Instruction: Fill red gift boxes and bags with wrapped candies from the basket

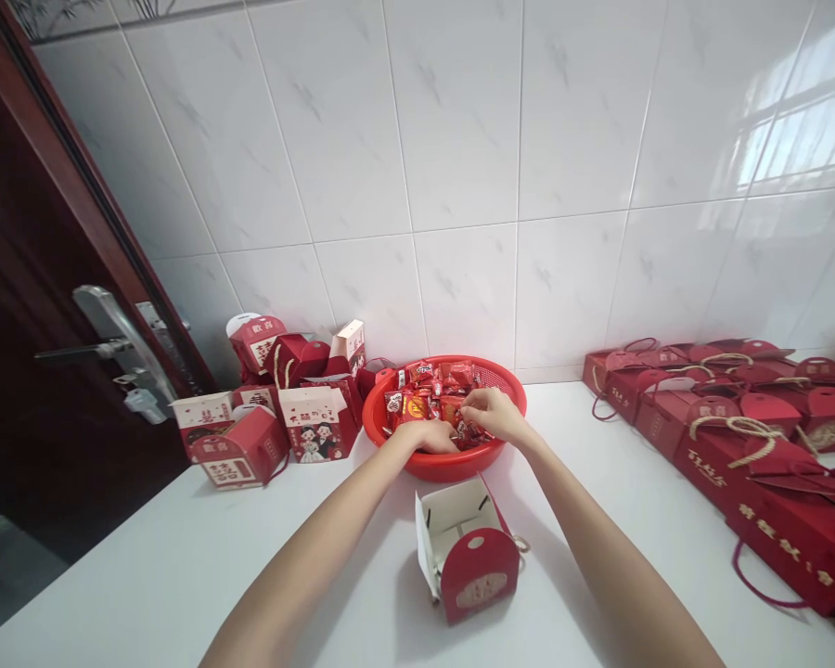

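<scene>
Both hands are inside a red plastic basket [440, 468] filled with red-wrapped sweets [417, 406]. My left hand [428, 436] reaches in at the front, its fingertips hidden among the wrappers. My right hand [493, 413] is at the basket's right side, fingers bent together over the sweets; whether it grips one is too small to make out. In front of the basket, between my forearms, stands an open red box [480, 575] with a white inside and a rope handle hanging at its side.
Several red and cream boxes [245, 450] are grouped at the left, near a dark door with a metal handle [115, 325]. Rows of closed red boxes [710, 464] with rope handles line the right side of the white table [348, 594]. A tiled wall is behind.
</scene>
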`<state>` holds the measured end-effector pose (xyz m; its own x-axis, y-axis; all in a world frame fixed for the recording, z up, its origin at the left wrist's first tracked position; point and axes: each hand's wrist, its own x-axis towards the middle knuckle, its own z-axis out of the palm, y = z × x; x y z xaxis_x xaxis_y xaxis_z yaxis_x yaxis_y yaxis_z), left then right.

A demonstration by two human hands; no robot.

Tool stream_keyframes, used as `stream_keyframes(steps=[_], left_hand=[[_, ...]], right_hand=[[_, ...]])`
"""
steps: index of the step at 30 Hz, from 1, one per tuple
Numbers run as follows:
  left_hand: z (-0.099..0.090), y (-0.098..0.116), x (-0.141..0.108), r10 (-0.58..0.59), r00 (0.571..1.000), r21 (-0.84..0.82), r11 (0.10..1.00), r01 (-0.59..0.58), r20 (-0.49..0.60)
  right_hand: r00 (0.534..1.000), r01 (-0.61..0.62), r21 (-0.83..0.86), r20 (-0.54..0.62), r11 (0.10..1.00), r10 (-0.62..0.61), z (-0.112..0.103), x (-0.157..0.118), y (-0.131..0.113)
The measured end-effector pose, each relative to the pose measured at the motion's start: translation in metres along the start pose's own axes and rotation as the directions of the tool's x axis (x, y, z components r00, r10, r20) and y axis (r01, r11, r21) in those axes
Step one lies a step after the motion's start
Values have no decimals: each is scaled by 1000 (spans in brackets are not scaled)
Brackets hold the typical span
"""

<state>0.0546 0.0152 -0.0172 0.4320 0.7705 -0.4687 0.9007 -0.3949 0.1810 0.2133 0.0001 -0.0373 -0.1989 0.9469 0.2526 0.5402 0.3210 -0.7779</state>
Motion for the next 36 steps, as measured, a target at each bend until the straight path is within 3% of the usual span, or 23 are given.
stream_keyframes(steps=[15, 23, 27, 29, 32, 34, 36], left_hand=[[3, 0, -4, 32, 999, -154, 987, -38, -41], [8, -4, -1, 50, 985, -241, 967, -89, -163], [6, -8, -3, 103, 978, -286, 946, -153, -181], [5, -9, -6, 105, 976, -391, 904, -174, -193], [2, -10, -11, 104, 957, -633, 730, -259, -272], [2, -11, -11, 106, 922, -699, 621, -354, -372], [1, -12, -8, 84, 880, -704, 567, -429, -468]], right_hand=[[1000, 19, -21, -5, 1000, -19, 0, 1, 3], [1000, 21, -26, -19, 999, -22, 0, 1, 2], [998, 23, 98, -66, 995, -17, -1, 3, 3], [992, 20, 204, -128, 979, 7, -1, 4, 4], [982, 13, 321, -182, 947, 49, -3, 5, 5], [984, 8, 366, -168, 930, 58, -4, 5, 5], [990, 4, 390, -129, 921, 51, -6, 5, 5]])
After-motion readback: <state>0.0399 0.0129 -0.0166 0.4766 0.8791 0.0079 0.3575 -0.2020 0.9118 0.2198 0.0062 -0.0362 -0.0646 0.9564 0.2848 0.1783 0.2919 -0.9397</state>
